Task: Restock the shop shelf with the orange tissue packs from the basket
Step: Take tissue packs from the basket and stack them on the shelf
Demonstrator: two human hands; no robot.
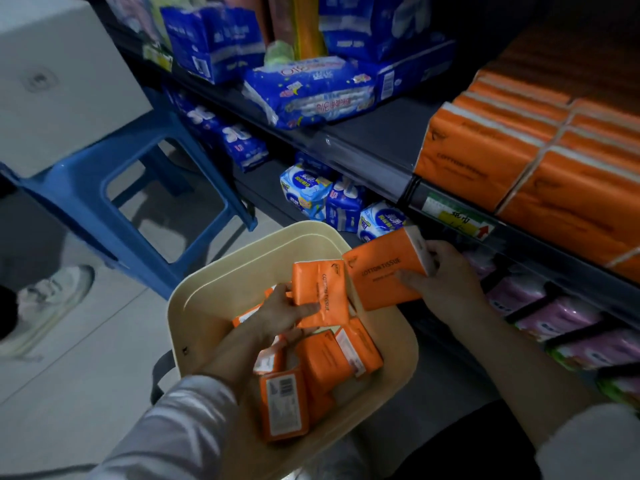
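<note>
Orange tissue packs (519, 161) stack at two o'clock on the shelf (374, 133), bare board to their left. More lie jumbled in the cream basket (207, 289) at six. My left hand (280, 315) grips an upright pack (320, 289), long axis twelve-to-six; my right hand (440, 282) pinches a slanted pack (381, 271), pointing toward two o'clock, lettered COTTON TISSUE.

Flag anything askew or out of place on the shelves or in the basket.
One blue pack lies flat and slanted at the upper shelf's front edge, while the blue packs behind stand upright. The orange packs in the basket lie jumbled at mixed angles. Nothing looks torn or spilled.
</note>
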